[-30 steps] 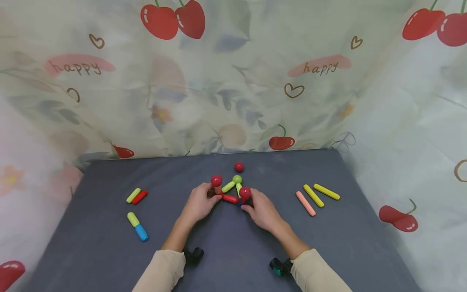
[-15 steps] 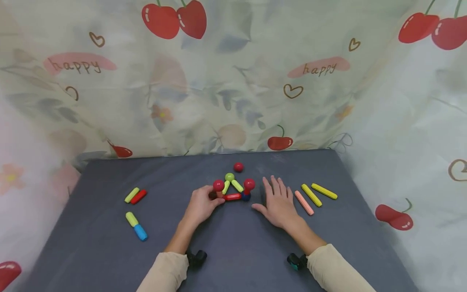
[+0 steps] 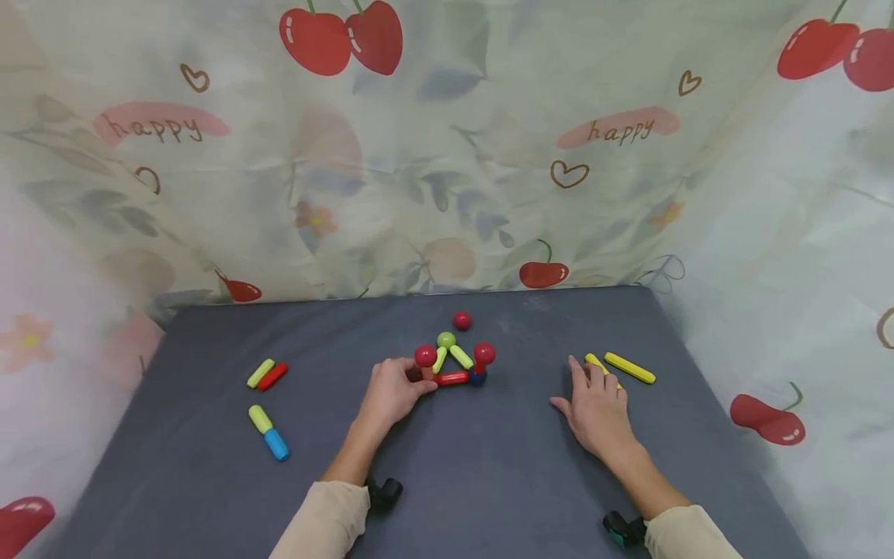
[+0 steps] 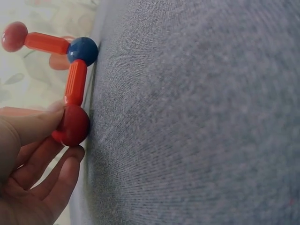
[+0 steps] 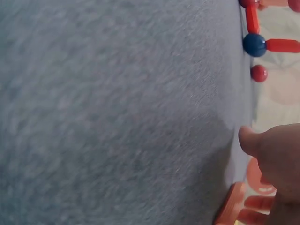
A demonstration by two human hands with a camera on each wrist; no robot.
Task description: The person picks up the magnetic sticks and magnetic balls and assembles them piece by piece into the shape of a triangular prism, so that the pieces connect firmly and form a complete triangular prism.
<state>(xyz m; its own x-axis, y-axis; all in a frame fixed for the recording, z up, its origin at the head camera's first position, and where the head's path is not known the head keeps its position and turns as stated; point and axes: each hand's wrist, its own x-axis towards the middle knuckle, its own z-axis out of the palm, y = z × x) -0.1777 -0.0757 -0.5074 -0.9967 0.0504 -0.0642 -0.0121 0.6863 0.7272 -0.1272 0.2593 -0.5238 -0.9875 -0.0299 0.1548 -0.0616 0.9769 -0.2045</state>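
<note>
My left hand point(image 3: 393, 392) pinches a red ball point(image 4: 74, 125) at a bottom corner of a ball-and-stick frame. From that ball a red stick point(image 4: 75, 82) runs to a blue ball point(image 4: 83, 51). Another red stick point(image 4: 47, 43) stands on the blue ball, topped by a red ball point(image 3: 484, 354). A second top ball point(image 3: 425, 355) rises beside my left fingers. Yellow-green sticks point(image 3: 461, 357) lead back to a green ball point(image 3: 446, 340). My right hand point(image 3: 599, 411), fingers extended, reaches over a salmon-pink stick point(image 5: 230, 206), which it hides in the head view.
Two yellow sticks, one partly covered by the right fingers and one beyond it point(image 3: 630, 368), lie at the right. A loose red ball point(image 3: 462, 321) sits behind the frame. Short yellow-green point(image 3: 261, 373), red point(image 3: 272, 377) and joined yellow-green and blue sticks point(image 3: 275, 444) lie left.
My right hand has let go of the frame's right side and moved right to the loose sticks. My left hand still holds the frame's left corner.
</note>
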